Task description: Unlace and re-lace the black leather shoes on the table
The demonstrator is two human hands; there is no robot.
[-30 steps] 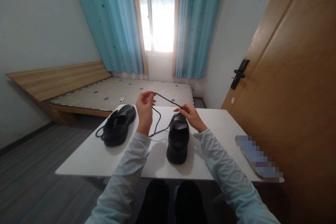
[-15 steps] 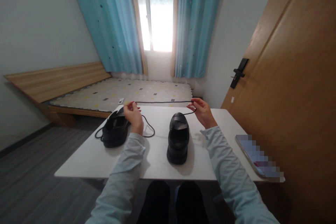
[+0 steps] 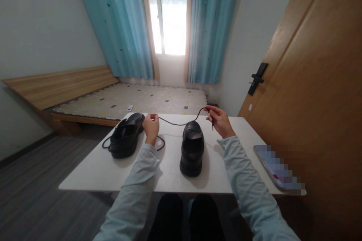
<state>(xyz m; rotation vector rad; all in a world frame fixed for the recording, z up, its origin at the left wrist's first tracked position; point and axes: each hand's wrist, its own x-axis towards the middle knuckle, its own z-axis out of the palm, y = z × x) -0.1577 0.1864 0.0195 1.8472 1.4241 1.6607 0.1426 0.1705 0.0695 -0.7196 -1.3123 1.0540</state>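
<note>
A black shoelace (image 3: 175,124) hangs slack between my two hands, over the toe of a black shoe (image 3: 192,154) at the middle of the white table (image 3: 166,180). My left hand (image 3: 151,125) pinches the lace near the toe of a second black shoe (image 3: 124,139), which lies on the left. My right hand (image 3: 219,119) is closed on the lace near its end, and a short tip dangles below the fingers. Part of the lace curves on the table behind my left wrist. Another black loop shows beside the left shoe's heel.
At the table's right edge lies a flat, blurred-out item (image 3: 278,169). A wooden door (image 3: 316,83) stands close on the right. Beyond the table is a bed (image 3: 141,98) with a small white object (image 3: 129,108) on it.
The lace was stretched straight between my hands and now sags. My left hand has moved right and slightly down. The lace's tip now dangles below my right hand.
</note>
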